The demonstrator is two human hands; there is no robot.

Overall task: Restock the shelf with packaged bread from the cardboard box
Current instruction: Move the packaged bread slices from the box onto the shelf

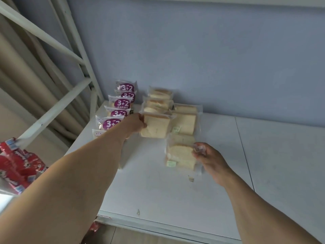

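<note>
On the white shelf (158,187), clear packs of pale sliced bread stand in a row (159,101) toward the back wall. My left hand (134,124) grips the left edge of the front pack in that row (156,126), holding it upright. To the right, another bread pack (185,120) leans behind a nearer pack (179,155). My right hand (207,155) pinches the crumpled right edge of that nearer pack. The cardboard box is out of sight.
A row of purple-labelled "3+2" bread packs (121,110) runs along the shelf's left side. Red snack packets (15,162) sit lower left beyond the white shelf frame (52,111). A blue-grey wall backs the shelf. A small scrap (191,178) lies near my right wrist.
</note>
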